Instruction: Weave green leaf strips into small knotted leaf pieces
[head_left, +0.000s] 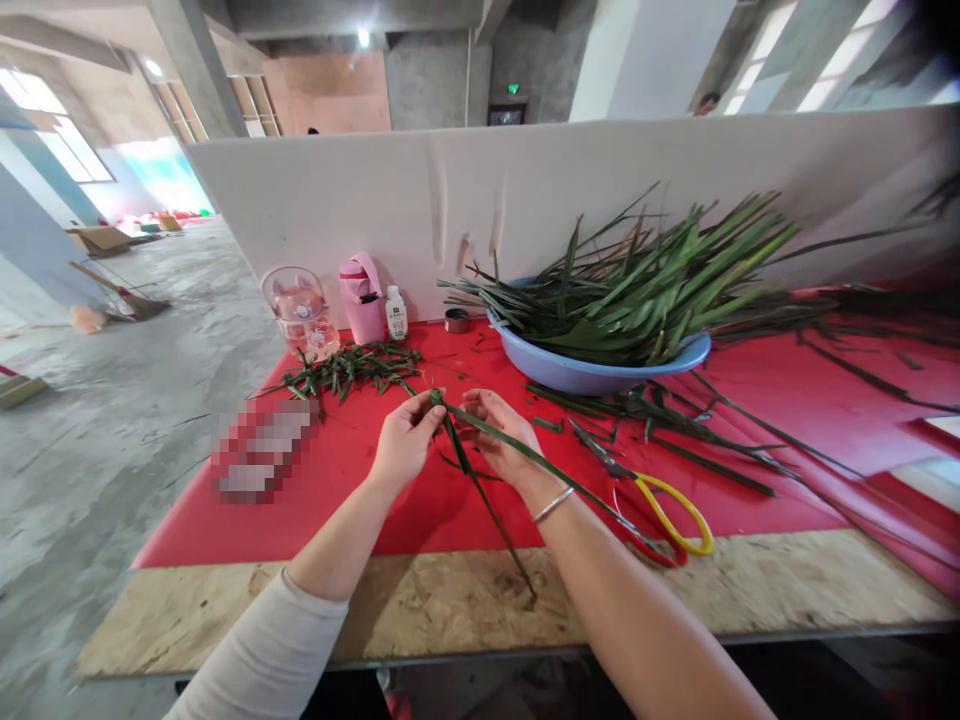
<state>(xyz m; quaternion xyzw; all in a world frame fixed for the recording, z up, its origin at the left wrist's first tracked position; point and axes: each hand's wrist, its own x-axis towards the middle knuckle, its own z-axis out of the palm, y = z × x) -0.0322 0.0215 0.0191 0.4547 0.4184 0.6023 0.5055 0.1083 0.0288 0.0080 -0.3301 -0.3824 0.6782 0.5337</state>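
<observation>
My left hand [409,437] pinches a small knotted piece of green leaf strips [437,397] between thumb and fingers above the red tabletop. Long loose ends trail from the knot toward me and to the right. Close beside it, my right hand [496,430], with a silver bangle at the wrist, has its fingers loosely curved and apart. One long strip runs across in front of this hand and down along the forearm. Scissors [637,490] with one red and one yellow handle lie right of my right wrist, blades pointing away.
A blue basin [592,372] heaped with long green leaves [637,285] stands at the back right. Knotted leaf pieces [352,370] lie at the left, near a clear pink bottle [304,325], a pink flask [361,305] and a small white bottle [396,313]. A white panel [337,200] rises behind.
</observation>
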